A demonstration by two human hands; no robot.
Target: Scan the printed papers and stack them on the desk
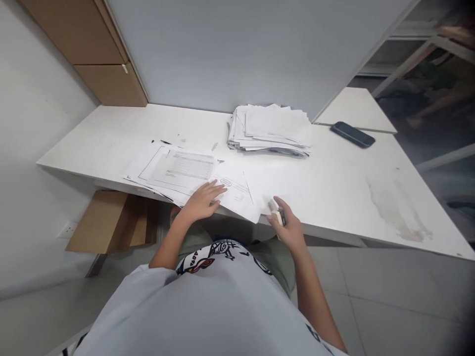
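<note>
A white table [334, 193] runs below a grey panel [230, 54]. The left hand [203, 201] lies palm-down, fingers spread, on loose papers [187, 168]. Just right, at the table's near edge, the right hand [292, 230] grips a small pale object [276, 216], possibly a stamp, its long axis angled away and slightly leftward.

Your white surface [334, 183] bears printed sheets [191, 164], a thick paper stack [274, 126], a dark phone [352, 134] and (toward the right) a greyish smear [397, 207].
</note>
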